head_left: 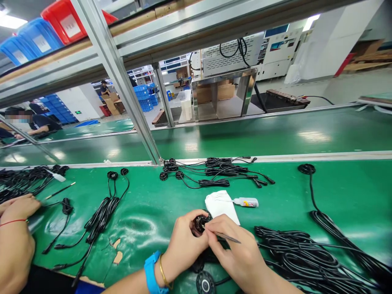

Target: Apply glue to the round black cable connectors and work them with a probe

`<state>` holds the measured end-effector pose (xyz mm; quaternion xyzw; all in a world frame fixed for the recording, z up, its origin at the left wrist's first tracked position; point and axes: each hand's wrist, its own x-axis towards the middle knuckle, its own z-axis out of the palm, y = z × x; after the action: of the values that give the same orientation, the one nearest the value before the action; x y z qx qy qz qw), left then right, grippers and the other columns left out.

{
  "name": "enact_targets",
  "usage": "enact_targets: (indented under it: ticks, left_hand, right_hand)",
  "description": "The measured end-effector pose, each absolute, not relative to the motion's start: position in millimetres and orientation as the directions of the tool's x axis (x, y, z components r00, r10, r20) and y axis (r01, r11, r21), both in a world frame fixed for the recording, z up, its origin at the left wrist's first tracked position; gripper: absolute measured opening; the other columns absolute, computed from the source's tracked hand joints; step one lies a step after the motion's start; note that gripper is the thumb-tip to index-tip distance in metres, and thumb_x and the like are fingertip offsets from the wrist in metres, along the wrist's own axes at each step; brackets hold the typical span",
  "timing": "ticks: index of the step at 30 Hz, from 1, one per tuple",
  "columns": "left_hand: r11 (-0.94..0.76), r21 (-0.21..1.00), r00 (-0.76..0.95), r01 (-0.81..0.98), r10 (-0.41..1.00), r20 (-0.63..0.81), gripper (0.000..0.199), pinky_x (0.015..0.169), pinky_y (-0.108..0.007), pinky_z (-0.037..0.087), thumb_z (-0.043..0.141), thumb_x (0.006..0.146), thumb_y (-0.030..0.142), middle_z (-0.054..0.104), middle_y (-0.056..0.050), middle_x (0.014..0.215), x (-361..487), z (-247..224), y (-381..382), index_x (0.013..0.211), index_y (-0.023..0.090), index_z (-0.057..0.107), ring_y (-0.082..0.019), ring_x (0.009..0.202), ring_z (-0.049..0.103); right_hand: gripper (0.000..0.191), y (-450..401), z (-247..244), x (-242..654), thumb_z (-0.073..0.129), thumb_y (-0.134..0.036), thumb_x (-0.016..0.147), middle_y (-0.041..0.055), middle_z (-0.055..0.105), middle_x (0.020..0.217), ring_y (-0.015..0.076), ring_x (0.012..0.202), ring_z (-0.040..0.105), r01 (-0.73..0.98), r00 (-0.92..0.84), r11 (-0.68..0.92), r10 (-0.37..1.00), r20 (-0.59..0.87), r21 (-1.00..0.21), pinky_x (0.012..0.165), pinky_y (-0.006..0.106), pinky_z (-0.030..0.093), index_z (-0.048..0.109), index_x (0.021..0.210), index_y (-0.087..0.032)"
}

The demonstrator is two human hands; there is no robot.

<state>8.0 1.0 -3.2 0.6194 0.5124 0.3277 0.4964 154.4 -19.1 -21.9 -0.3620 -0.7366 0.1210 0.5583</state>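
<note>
My left hand [187,239] is closed around a small round black part [201,221], holding it tilted up above the green bench. My right hand [235,249] pinches a slim grey metal tool [228,237] like a pen, its tip hidden by my fingers at the part's face. Just behind lies a white cloth [222,204], and a small clear bottle [246,202] with a thin nozzle rests with its tip on that cloth. Below my wrists sits another round black part [206,282] with a pale ring in its centre, a cable leading off it.
Coiled black cables [294,249] lie right of my right hand. More cables with round heads [220,169] lie along the bench's back edge, and a bundle [102,216] lies left. A co-worker's hand [18,208] rests at far left. A metal post [131,98] rises behind the bench.
</note>
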Motion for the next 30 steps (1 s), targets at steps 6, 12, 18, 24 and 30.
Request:
enact_targets:
  ticks: [6,12,18,24,30]
  left_hand:
    - [0.045,0.954,0.258,0.298,0.958,-0.126,0.025,0.064,-0.022,0.046,0.065,0.075,0.02,0.067,-0.002,0.078,10,-1,4,0.098,0.012,0.07,-0.013,0.065,0.056]
    - [0.042,0.963,0.265,0.267,0.957,-0.115,0.025,0.065,-0.023,0.046,0.065,0.075,0.02,0.068,-0.003,0.079,9,-3,4,0.098,0.012,0.07,-0.013,0.066,0.056]
    - [0.092,0.962,0.264,0.256,0.951,-0.161,0.03,0.062,-0.023,0.045,0.061,0.071,0.013,0.065,-0.001,0.075,10,-1,4,0.1,0.011,0.068,-0.013,0.064,0.056]
    - [0.086,0.971,0.297,0.225,0.943,-0.152,0.029,0.063,-0.025,0.046,0.059,0.071,0.012,0.068,-0.004,0.08,8,0,4,0.098,0.01,0.068,-0.014,0.067,0.057]
    - [0.022,0.967,0.285,0.255,0.954,-0.097,0.022,0.064,-0.023,0.046,0.058,0.071,0.011,0.068,-0.002,0.079,9,-2,1,0.091,0.013,0.068,-0.013,0.067,0.055]
  right_hand:
    - [0.019,-19,-19,158,0.056,-0.003,0.089,0.0015,0.063,0.083,0.0122,0.076,0.065,0.341,-0.055,0.701,0.68,0.731,-0.626,0.069,0.022,0.055,0.059,0.097,-0.02]
    - [0.016,-18,-22,158,0.055,-0.005,0.091,0.0026,0.063,0.084,0.0127,0.076,0.065,0.337,-0.096,0.695,0.696,0.711,-0.635,0.067,0.022,0.055,0.059,0.096,-0.019]
    - [0.016,-13,-13,171,0.055,-0.005,0.091,0.003,0.065,0.087,0.0137,0.081,0.066,0.362,-0.045,0.689,0.686,0.726,-0.628,0.074,0.024,0.055,0.059,0.097,-0.02]
    - [0.022,-12,-20,174,0.054,-0.004,0.091,0.0046,0.067,0.093,0.0163,0.089,0.067,0.321,-0.164,0.719,0.684,0.711,-0.617,0.078,0.028,0.056,0.057,0.104,-0.021]
    - [0.025,-9,-27,173,0.049,-0.002,0.092,0.0046,0.066,0.095,0.0152,0.092,0.066,0.344,-0.247,0.742,0.662,0.707,-0.575,0.081,0.026,0.056,0.054,0.108,-0.022]
